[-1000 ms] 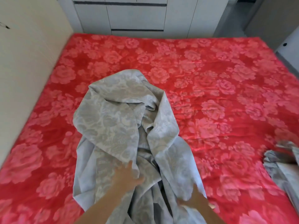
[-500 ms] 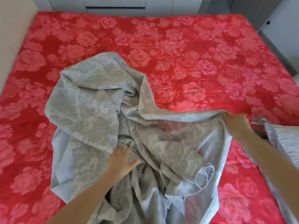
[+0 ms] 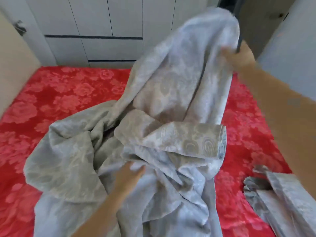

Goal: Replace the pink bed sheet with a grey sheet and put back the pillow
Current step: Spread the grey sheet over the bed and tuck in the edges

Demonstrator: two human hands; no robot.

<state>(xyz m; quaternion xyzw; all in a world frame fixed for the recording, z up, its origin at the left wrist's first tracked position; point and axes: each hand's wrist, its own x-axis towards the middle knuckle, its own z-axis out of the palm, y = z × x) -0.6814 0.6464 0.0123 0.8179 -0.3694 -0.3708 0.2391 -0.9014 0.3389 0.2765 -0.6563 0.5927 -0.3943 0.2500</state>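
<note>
A crumpled grey sheet (image 3: 162,103) with a faint floral pattern is lying heaped on a red flowered bed (image 3: 51,100); the blurred right hand (image 3: 239,59) is gripping one edge, holding it high, while the left hand (image 3: 130,175) is resting flat on the folds

Bed (image 3: 56,79): spread edge to edge with a red flowered cover (image 3: 242,134), its far end against white cupboards (image 3: 95,19).
Grey sheet (image 3: 71,159): heaped in loose folds on the middle and near part of the cover, one end lifted clear toward the far right.
Second grey cloth (image 3: 282,199): crumpled on the near right edge, apart from the sheet.
</note>
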